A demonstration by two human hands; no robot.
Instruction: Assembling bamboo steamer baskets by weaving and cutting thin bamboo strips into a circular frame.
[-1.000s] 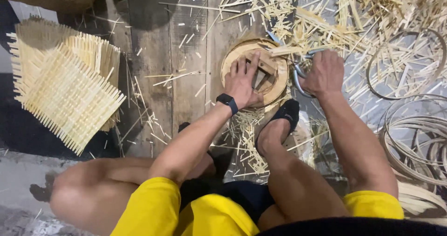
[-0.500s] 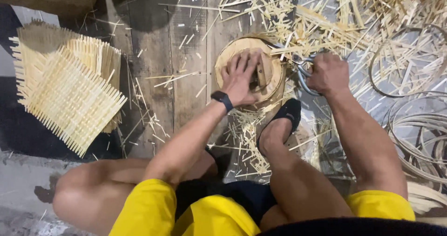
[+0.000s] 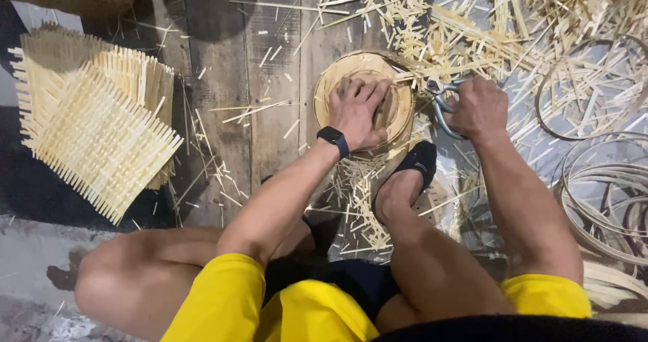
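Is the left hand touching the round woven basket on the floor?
Touching. The head view shows the left hand pressed flat inside the round woven basket, fingers spread across its base, no gap visible.

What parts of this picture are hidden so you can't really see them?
- Head view: the middle of the round woven basket is covered by the left hand.
- Scissors: handles hidden inside the right hand; blade tips lost among the bamboo strips.
- Bamboo hoops: cut off by the right edge.

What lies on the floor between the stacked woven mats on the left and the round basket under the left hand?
In the head view, dark wooden planks strewn with loose bamboo slivers.
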